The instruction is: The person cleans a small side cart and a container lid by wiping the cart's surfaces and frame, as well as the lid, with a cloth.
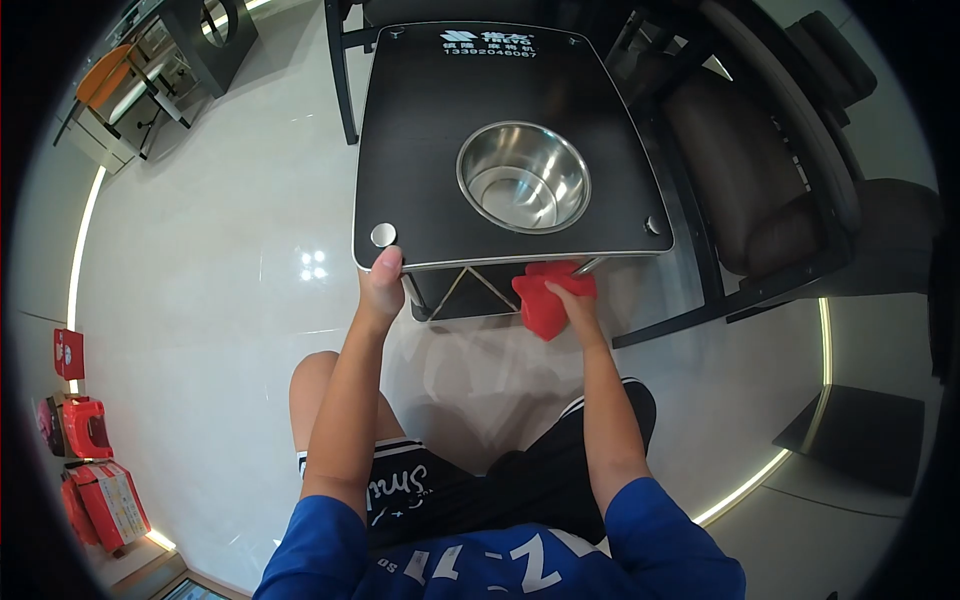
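Note:
A small black side table (480, 90) with a pale metal rim stands in front of me, white lettering at its far end. My left hand (382, 284) grips its near left corner, thumb at the edge beside a round silver cap (383, 235); its other fingers are mostly hidden. In my right hand (575, 302) is a bunched red cloth (542, 312), held under the near edge against a metal leg (588, 266). A stainless steel bowl-shaped insert (525, 180) sits in the tabletop. Below it, part of a lower shelf (465, 310) shows.
Dark chairs (740, 160) crowd the right side of the table. Far left, an orange-backed chair (108, 78) stands by a desk. Red boxes (108, 500) lie along the left wall. Pale glossy floor tiles (220, 300) surround me, and light strips run along the walls.

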`<control>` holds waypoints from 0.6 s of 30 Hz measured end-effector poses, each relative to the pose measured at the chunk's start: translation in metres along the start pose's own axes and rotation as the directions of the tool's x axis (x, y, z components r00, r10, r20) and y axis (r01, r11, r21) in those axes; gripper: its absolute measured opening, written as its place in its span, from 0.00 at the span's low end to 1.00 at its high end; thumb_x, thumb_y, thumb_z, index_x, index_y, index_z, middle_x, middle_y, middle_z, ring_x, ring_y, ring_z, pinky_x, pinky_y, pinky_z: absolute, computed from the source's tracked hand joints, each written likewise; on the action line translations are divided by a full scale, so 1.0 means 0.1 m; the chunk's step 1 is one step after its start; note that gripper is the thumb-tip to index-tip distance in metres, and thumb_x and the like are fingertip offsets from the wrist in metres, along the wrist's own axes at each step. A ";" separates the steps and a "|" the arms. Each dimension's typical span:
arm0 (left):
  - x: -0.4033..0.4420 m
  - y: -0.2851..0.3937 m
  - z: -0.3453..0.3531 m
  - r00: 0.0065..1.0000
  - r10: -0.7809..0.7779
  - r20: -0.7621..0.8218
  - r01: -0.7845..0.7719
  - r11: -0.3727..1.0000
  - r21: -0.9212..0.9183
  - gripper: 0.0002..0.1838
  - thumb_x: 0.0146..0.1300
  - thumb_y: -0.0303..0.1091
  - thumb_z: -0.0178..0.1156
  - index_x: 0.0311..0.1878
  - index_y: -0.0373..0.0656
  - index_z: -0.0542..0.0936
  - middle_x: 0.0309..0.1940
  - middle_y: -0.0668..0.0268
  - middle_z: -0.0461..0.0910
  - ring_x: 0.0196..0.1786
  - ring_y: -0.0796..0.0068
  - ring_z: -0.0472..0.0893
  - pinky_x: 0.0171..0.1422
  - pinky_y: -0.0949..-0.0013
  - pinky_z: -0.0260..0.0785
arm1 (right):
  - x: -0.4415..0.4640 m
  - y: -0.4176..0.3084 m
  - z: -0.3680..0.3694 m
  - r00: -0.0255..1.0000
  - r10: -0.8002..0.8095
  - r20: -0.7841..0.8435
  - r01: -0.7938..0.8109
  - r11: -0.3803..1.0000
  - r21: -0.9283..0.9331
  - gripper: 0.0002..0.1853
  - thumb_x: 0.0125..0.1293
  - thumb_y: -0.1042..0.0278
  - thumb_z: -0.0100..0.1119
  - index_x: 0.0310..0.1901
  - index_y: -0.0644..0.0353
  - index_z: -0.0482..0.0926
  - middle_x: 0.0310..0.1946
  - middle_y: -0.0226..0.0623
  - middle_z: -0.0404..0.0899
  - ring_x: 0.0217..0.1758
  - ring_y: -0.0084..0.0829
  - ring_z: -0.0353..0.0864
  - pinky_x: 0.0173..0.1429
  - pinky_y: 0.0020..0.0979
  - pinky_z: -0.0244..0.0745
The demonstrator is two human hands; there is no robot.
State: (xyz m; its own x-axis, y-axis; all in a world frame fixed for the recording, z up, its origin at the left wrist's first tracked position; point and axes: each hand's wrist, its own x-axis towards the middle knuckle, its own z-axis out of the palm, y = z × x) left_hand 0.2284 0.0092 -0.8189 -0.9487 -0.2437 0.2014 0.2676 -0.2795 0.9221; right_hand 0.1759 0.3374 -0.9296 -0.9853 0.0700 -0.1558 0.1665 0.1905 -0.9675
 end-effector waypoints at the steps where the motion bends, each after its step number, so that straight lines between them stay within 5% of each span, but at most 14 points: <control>1: 0.00 0.00 -0.06 0.998 -0.031 0.055 0.029 0.999 0.021 0.38 0.56 0.59 0.52 0.61 0.38 0.69 0.59 0.64 0.71 0.63 0.70 0.69 0.66 0.65 0.58 | -0.03 -0.19 -0.04 0.998 -0.070 0.011 0.069 0.997 0.037 0.28 0.52 0.69 0.71 0.55 0.63 0.72 0.50 0.38 0.77 0.54 0.30 0.76 0.58 0.32 0.71; 7: -0.02 0.01 -0.02 0.999 -0.046 -0.022 0.046 0.998 0.031 0.37 0.56 0.61 0.51 0.58 0.38 0.70 0.55 0.66 0.73 0.56 0.76 0.71 0.59 0.70 0.61 | -0.15 -1.21 -0.46 0.918 -0.385 -0.097 0.396 0.880 0.262 0.30 0.55 0.75 0.66 0.60 0.63 0.68 0.57 0.36 0.72 0.59 0.30 0.72 0.64 0.34 0.66; 11: -0.04 0.05 -0.10 0.992 -0.128 0.018 0.126 0.989 0.080 0.34 0.58 0.60 0.51 0.57 0.39 0.72 0.54 0.66 0.75 0.56 0.74 0.72 0.59 0.68 0.62 | -0.18 -1.32 -0.30 0.930 -0.323 -0.177 0.368 0.812 0.452 0.30 0.58 0.76 0.63 0.62 0.64 0.65 0.60 0.36 0.70 0.62 0.31 0.70 0.69 0.34 0.60; 12: -0.04 0.04 -0.06 0.991 -0.134 0.022 0.132 0.988 0.079 0.34 0.58 0.60 0.51 0.57 0.39 0.72 0.54 0.66 0.75 0.56 0.74 0.72 0.59 0.68 0.62 | -0.19 -1.29 -0.23 0.930 -0.318 -0.182 0.367 0.815 0.449 0.30 0.58 0.76 0.63 0.62 0.64 0.65 0.60 0.36 0.70 0.62 0.31 0.70 0.69 0.34 0.60; 14: -0.02 0.27 0.17 0.999 -0.030 -0.042 0.032 0.998 0.058 0.15 0.56 0.48 0.55 0.29 0.48 0.69 0.24 0.76 0.63 0.28 0.84 0.63 0.29 0.76 0.55 | -0.21 -1.27 -0.09 0.948 -0.145 -0.285 0.228 0.931 0.286 0.32 0.58 0.72 0.65 0.63 0.64 0.64 0.60 0.36 0.69 0.62 0.31 0.70 0.68 0.33 0.61; 16: -0.04 0.39 0.21 0.998 -0.037 -0.051 0.040 0.998 0.053 0.13 0.56 0.47 0.55 0.29 0.48 0.69 0.24 0.75 0.65 0.28 0.83 0.65 0.30 0.75 0.56 | -0.19 -1.14 -0.03 0.954 -0.141 -0.264 0.206 0.949 0.238 0.34 0.57 0.68 0.68 0.63 0.64 0.64 0.61 0.36 0.69 0.63 0.30 0.69 0.66 0.31 0.62; 18: -0.04 0.46 0.26 0.999 -0.030 -0.028 0.031 0.997 0.066 0.12 0.57 0.44 0.54 0.29 0.47 0.69 0.24 0.75 0.66 0.29 0.83 0.66 0.31 0.75 0.57 | -0.16 -0.92 0.00 0.964 -0.145 -0.224 0.170 0.980 0.100 0.25 0.58 0.63 0.68 0.54 0.65 0.75 0.53 0.37 0.78 0.57 0.31 0.75 0.60 0.30 0.67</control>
State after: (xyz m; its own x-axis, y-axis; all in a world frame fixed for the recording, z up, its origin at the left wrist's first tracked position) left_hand 0.2405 0.0212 -0.7684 -0.9511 -0.2613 0.1647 0.2259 -0.2248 0.9479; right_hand 0.1761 0.3183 -0.8385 -0.9653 0.2588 0.0344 -0.0085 0.1006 -0.9949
